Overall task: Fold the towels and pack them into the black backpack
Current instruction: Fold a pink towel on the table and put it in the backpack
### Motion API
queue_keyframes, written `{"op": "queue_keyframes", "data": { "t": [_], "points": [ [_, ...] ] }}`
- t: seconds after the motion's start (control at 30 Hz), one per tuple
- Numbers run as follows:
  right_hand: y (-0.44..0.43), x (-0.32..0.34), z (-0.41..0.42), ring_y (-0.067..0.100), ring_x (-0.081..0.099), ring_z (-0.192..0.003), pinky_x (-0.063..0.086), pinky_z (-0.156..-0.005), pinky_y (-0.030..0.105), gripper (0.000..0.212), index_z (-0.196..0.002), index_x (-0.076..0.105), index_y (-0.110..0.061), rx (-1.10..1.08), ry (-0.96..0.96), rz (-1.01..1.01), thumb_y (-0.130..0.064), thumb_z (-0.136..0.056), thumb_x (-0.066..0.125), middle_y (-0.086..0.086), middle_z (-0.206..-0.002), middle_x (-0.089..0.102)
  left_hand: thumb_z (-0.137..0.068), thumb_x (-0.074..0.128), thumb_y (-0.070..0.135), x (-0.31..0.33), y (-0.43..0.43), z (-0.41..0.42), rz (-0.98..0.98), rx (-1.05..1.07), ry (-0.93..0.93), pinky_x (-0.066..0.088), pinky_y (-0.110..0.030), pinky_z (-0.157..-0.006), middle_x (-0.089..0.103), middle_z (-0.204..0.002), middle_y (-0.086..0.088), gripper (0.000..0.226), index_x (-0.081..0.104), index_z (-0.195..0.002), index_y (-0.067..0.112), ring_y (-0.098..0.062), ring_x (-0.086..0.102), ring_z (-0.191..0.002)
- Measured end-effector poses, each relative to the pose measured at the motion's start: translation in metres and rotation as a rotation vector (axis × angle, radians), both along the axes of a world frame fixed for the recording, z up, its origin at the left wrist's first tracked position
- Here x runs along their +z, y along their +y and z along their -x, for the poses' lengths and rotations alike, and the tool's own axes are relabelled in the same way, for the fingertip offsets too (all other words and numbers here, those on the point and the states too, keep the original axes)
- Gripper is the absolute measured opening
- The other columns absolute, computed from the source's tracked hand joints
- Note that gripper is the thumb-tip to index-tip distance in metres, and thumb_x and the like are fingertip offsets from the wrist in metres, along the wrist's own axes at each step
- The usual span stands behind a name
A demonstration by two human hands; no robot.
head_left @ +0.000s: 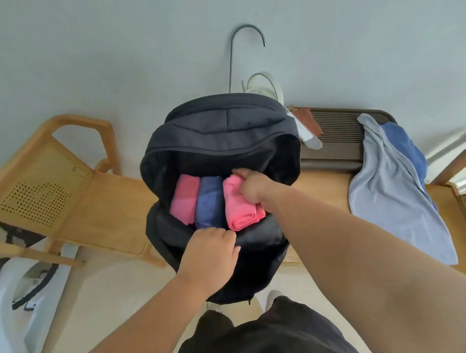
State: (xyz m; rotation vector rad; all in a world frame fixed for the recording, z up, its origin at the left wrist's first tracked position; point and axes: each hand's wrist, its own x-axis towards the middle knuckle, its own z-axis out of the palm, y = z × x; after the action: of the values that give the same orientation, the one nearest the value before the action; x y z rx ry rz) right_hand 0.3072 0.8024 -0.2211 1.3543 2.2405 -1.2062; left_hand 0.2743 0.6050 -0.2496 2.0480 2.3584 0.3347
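black backpack (219, 139): the mouth is kept wide by the left hand (211, 254), fingers curled over the near rim. rolled pink towel (241, 210): gripped by the right hand (249, 186), seemingly to be seated beside the blue towel (209, 201) inside. two loose towels (393, 196): draped at right, unfolded.

A home's living room, by its furniture: a wooden chair (53, 189) with a cane back; a wooden table (326, 188); a light blue towel (395, 196) draped across it; a curved lamp arm (244, 34).
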Motion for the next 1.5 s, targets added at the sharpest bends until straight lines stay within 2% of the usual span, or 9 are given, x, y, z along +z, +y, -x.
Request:
{"op": "queue_keyframes", "data": {
  "t": [0.2,0.33,0.53,0.7,0.83,1.0,1.2,1.33,1.5],
  "points": [
    [0.001,-0.039,0.020,0.031,0.030,-0.146,0.028,-0.116,0.033,0.050,-0.154,0.026,-0.006,0.034,-0.278,-0.211,-0.013,-0.105,0.031,0.016,-0.161,0.025,-0.078,0.077,0.029,-0.012,-0.017,0.014,-0.028,-0.079,0.007,0.042,-0.032,-0.055,0.050,-0.060,0.006,0.027,0.052,-0.070,0.022,-0.017,0.051,-0.055],
    [0.001,-0.057,0.024,0.030,0.039,-0.141,0.034,-0.111,0.032,0.045,-0.149,0.037,-0.004,0.214,-0.421,-0.276,-0.015,-0.105,0.038,0.016,-0.155,0.038,-0.083,0.071,0.027,-0.019,-0.026,0.028,-0.083,-0.131,-0.007,0.043,-0.033,-0.056,0.051,-0.061,0.004,0.021,0.056,-0.071,0.020,-0.019,0.051,-0.056],
    [-0.015,-0.041,0.029,0.033,0.041,-0.138,0.037,-0.113,0.034,0.055,-0.154,0.028,-0.006,-0.040,-0.290,-0.213,-0.027,-0.104,0.032,0.022,-0.157,0.032,-0.074,0.080,0.016,-0.023,-0.019,0.035,-0.181,-0.175,-0.023,0.040,-0.034,-0.055,0.051,-0.059,0.002,0.023,0.058,-0.071,0.017,-0.022,0.051,-0.055],
    [-0.031,-0.023,0.005,0.037,0.056,-0.121,0.049,-0.097,0.039,0.074,-0.155,0.025,-0.013,0.217,-0.276,-0.473,-0.028,-0.093,0.061,0.018,-0.136,0.053,-0.067,0.085,0.009,-0.023,-0.011,0.036,-0.215,-0.167,-0.058,0.040,-0.035,-0.051,0.050,-0.058,0.001,0.028,0.058,-0.069,0.017,-0.022,0.049,-0.054],
    [-0.026,-0.023,-0.004,0.035,0.043,-0.132,0.045,-0.105,0.043,0.056,-0.148,0.045,-0.023,0.691,-0.315,-0.583,-0.013,-0.093,0.052,0.006,-0.154,0.033,-0.065,0.085,0.009,-0.027,-0.009,0.022,-0.197,-0.156,-0.047,0.037,-0.033,-0.048,0.047,-0.058,0.001,0.032,0.054,-0.066,0.018,-0.022,0.048,-0.053],
    [-0.014,-0.037,-0.008,0.028,0.008,-0.154,0.032,-0.118,0.041,0.091,-0.161,-0.002,-0.024,0.763,-0.608,-0.346,0.003,-0.091,0.049,-0.010,-0.164,-0.024,-0.066,0.085,0.011,-0.028,-0.009,0.004,-0.180,-0.144,-0.057,0.034,-0.033,-0.049,0.047,-0.059,0.001,0.031,0.055,-0.067,0.017,-0.021,0.048,-0.054],
    [-0.018,-0.061,-0.012,0.029,-0.008,-0.154,0.029,-0.119,0.041,0.099,-0.156,-0.020,-0.030,0.716,-0.664,-0.239,-0.015,-0.094,0.056,-0.012,-0.153,-0.046,-0.074,0.080,0.015,-0.031,-0.011,-0.001,-0.160,-0.164,-0.057,0.038,-0.034,-0.052,0.050,-0.063,0.001,0.019,0.061,-0.074,0.016,-0.021,0.050,-0.057],
    [-0.014,-0.055,-0.009,0.029,0.003,-0.154,0.030,-0.118,0.040,0.087,-0.160,-0.008,-0.024,0.713,-0.577,-0.260,-0.015,-0.095,0.050,-0.009,-0.161,-0.034,-0.087,0.061,0.027,-0.026,-0.010,0.004,-0.199,-0.147,-0.119,0.045,-0.037,-0.053,0.055,-0.064,0.000,0.017,0.065,-0.077,0.013,-0.023,0.054,-0.060],
    [-0.009,-0.015,-0.037,0.025,0.034,-0.145,0.028,-0.117,0.032,0.055,-0.155,0.034,-0.016,0.548,-0.091,-0.404,-0.028,-0.102,0.047,0.008,-0.161,0.032,-0.090,0.060,0.035,-0.003,0.012,0.002,-0.313,-0.052,-0.227,0.046,-0.037,-0.058,0.061,-0.068,0.000,0.027,0.069,-0.080,0.011,-0.023,0.057,-0.065]
  ]
}}
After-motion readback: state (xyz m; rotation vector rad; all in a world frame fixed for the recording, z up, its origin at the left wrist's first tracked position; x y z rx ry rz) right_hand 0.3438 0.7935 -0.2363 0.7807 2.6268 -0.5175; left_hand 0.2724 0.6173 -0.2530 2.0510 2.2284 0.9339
